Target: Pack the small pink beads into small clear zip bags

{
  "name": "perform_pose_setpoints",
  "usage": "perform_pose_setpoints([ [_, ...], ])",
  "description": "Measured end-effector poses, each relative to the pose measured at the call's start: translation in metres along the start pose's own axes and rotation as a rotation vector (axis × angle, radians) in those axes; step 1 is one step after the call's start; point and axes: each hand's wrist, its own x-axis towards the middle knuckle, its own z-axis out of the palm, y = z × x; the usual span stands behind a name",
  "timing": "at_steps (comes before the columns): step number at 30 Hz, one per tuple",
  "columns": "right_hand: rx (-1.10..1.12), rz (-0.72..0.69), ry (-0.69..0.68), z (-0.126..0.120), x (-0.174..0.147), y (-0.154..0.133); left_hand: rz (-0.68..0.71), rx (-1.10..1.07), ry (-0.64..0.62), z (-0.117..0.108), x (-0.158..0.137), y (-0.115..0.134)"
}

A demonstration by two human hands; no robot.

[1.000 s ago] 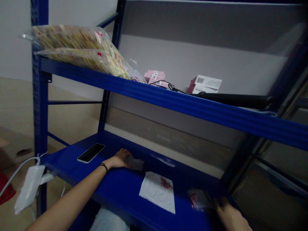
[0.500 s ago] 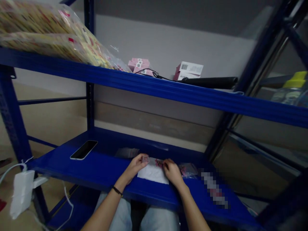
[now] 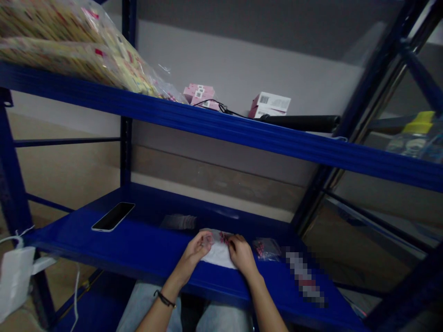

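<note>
My left hand (image 3: pixel 193 253) is closed on a small clear plastic bag (image 3: pixel 206 237), held at the left edge of a white cloth or paper sheet (image 3: pixel 218 256). Small dark-red beads (image 3: pixel 223 237) lie in a little heap at the sheet's far side. Beside them, my right hand (image 3: pixel 242 255) has its fingers curled together at the sheet's right edge; whatever they pinch is hidden. Just right of that hand rests a clear bag of red beads (image 3: pixel 266 249). A stack of clear empty bags (image 3: pixel 179 222) lies behind my left hand.
A phone (image 3: pixel 114 216) lies on the left of the blue shelf (image 3: pixel 145 244). Above runs an upper shelf beam (image 3: pixel 207 125) bearing large filled plastic bags (image 3: pixel 69 55), pink boxes (image 3: pixel 200 94) and a black rod (image 3: pixel 301 122). A blurred-out item (image 3: pixel 306 279) lies at right.
The camera view has shifted slightly. My left hand has turned a little around the small bag, and my right hand stays close to the beads.
</note>
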Motion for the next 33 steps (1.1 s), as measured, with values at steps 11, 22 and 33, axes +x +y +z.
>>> perform_pose_setpoints([
  [11,-0.048,0.005,-0.008,0.005,0.002,0.003,-0.019,0.070,-0.052,0.003,-0.002,0.002],
  [22,-0.002,-0.001,0.024,0.003,0.002,0.000,0.062,0.242,-0.059,-0.001,0.001,-0.012],
  [33,0.686,0.021,0.043,-0.049,0.013,-0.044,0.198,0.448,0.115,0.030,0.007,-0.008],
])
